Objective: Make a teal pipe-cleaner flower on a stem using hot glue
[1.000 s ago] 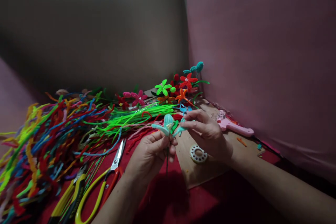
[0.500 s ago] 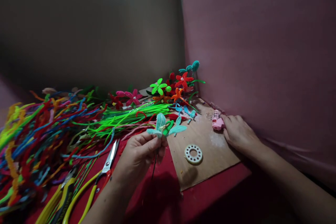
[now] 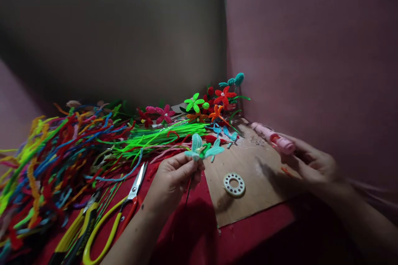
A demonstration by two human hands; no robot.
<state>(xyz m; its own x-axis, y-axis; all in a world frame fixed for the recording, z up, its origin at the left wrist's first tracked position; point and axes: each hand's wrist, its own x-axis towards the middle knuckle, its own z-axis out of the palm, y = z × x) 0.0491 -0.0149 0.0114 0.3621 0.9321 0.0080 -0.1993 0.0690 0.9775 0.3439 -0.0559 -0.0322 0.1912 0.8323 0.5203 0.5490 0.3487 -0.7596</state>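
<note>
My left hand [image 3: 178, 176] pinches the thin dark stem of a mint-green pipe-cleaner flower [image 3: 197, 145] between thumb and fingers. Its petals spread above the fingertips, around a pale yellow centre and a bit of green. On the right, my right hand [image 3: 311, 163] is closed around a pink hot glue gun [image 3: 275, 140], raised over the board and tilted. Part of its body is hidden by the fingers. Below and between the hands, a pale ring with holes [image 3: 234, 184] lies on the brown board [image 3: 261, 198].
Scissors [image 3: 135, 186] with yellow and red handles and yellow-black pliers [image 3: 81, 225] lie on the red cloth [image 3: 174, 240]. A heap of coloured pipe cleaners [image 3: 62, 161] spreads at left. Finished flowers [image 3: 224, 96] stand at the back, near the pink wall [image 3: 311, 49].
My right hand has lifted the pink glue gun off the board and turned it. My left hand still holds the mint flower; the whole view has shifted slightly.
</note>
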